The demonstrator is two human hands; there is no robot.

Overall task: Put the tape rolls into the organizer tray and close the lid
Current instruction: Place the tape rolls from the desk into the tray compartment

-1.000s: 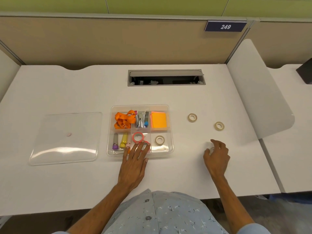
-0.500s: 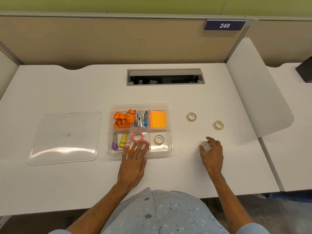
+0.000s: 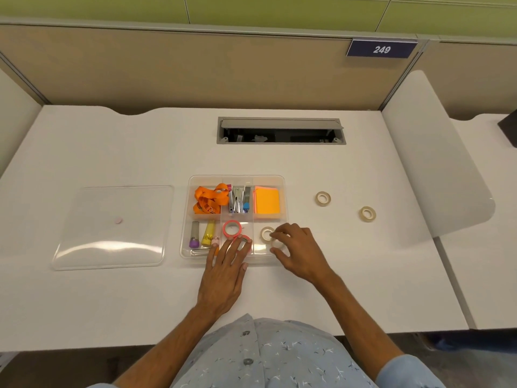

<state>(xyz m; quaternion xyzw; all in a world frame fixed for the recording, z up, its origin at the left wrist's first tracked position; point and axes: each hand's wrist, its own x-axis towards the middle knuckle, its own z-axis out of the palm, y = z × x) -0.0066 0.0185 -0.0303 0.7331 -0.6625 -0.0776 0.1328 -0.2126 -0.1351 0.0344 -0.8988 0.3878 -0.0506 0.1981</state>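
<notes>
A clear organizer tray (image 3: 282, 180) sits mid-desk. Its front middle compartment holds two pink tape rolls (image 3: 232, 228); the front right one holds a beige roll (image 3: 265, 233). My right hand (image 3: 298, 252) hovers over that front right compartment, pinching a small clear tape roll (image 3: 277, 243) between thumb and fingers. My left hand (image 3: 226, 271) lies flat on the tray's front edge, fingers spread, its fingertips on the nearer pink roll. Two beige tape rolls (image 3: 323, 198) (image 3: 367, 213) lie on the desk to the right. The clear lid (image 3: 112, 228) lies flat to the tray's left.
The tray's other compartments hold an orange lanyard (image 3: 209, 198), a stapler (image 3: 237, 200), orange sticky notes (image 3: 267, 202) and small tubes (image 3: 201, 233). An open cable slot (image 3: 281, 131) is behind the tray. A white divider panel (image 3: 430, 163) stands at the right.
My right hand picked up the small clear roll from the desk and carried it left to the tray's front right compartment. The left hand stayed on the tray's edge.
</notes>
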